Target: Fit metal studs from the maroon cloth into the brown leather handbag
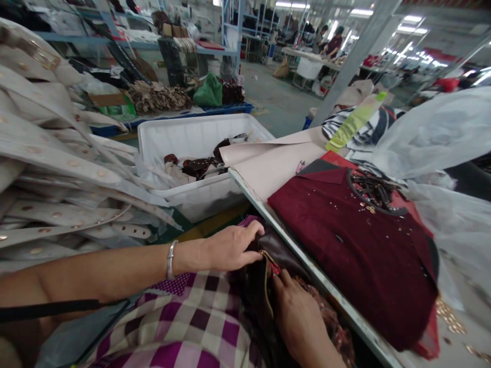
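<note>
A dark brown leather bag (pixel 258 286) lies on my lap, with a gold-toothed zipper (pixel 266 291) along its opening and a bit of red showing inside. My left hand (pixel 228 248) is closed on the bag's edge at the upper end of the zipper, thumb and forefinger gripping there. Just right of the zipper, my right hand (pixel 299 314) has its fingers curled over the opening's edge, fingertips partly hidden. Patterned brown material (pixel 339 332) shows beside the right wrist. A checked purple and cream apron (pixel 199 322) covers my lap under the bag.
A table edge (pixel 307 266) runs close along my right, bearing a folded maroon cloth (pixel 356 245) with small metal pieces (pixel 370 208). Ahead stands a white plastic tub (pixel 192 191) with leather pieces inside. Pale studded straps (pixel 69 163) are heaped at the left.
</note>
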A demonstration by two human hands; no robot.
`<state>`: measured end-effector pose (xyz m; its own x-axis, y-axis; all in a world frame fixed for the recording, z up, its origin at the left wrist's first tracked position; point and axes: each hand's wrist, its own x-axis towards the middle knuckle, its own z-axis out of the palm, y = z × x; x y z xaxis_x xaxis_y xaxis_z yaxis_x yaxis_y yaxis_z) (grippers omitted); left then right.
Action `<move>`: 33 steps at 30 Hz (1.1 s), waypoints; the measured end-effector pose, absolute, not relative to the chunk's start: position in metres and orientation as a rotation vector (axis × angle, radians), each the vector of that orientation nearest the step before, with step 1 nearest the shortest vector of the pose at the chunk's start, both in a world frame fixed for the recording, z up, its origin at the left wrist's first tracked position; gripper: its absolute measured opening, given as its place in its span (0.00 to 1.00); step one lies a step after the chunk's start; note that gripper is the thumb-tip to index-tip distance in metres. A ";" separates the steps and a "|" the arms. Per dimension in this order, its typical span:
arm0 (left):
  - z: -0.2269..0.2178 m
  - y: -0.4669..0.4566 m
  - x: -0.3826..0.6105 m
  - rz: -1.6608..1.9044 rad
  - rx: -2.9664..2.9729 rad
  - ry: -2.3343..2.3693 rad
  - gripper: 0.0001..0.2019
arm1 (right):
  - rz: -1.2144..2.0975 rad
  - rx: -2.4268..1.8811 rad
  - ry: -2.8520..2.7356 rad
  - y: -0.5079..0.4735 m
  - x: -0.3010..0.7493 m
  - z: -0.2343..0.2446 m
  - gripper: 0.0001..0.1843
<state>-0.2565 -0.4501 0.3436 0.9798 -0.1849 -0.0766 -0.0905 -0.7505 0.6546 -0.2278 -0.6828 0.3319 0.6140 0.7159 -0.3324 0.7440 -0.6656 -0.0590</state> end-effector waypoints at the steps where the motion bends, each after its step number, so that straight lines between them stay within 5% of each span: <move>1: 0.347 -0.452 -0.253 -0.198 2.423 -0.152 0.19 | -0.490 2.672 1.226 -0.679 -0.227 0.329 0.33; 8: 0.415 -0.438 -0.225 -0.460 2.207 -0.165 0.20 | -0.345 2.784 1.468 -0.677 -0.216 0.312 0.32; 12: 0.441 -0.434 -0.227 -0.653 1.915 -0.048 0.21 | -0.560 3.130 1.755 -0.707 -0.212 0.317 0.28; 17: 0.432 -0.433 -0.233 -0.603 1.804 -0.006 0.24 | -1.013 3.979 1.020 -0.748 -0.213 0.365 0.20; 22: 0.426 -0.433 -0.235 -0.611 1.792 -0.018 0.25 | -0.763 4.244 0.339 -0.732 -0.213 0.391 0.32; 33: 0.430 -0.426 -0.241 -0.615 1.738 -0.029 0.17 | -0.501 4.444 0.180 -0.648 -0.255 0.399 0.22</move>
<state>-0.2415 -0.4260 0.4298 0.8585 -0.3402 -0.3838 0.3022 -0.2689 0.9145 -0.2552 -0.6483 0.3985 0.9826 0.1581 -0.0979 -0.0593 -0.2322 -0.9709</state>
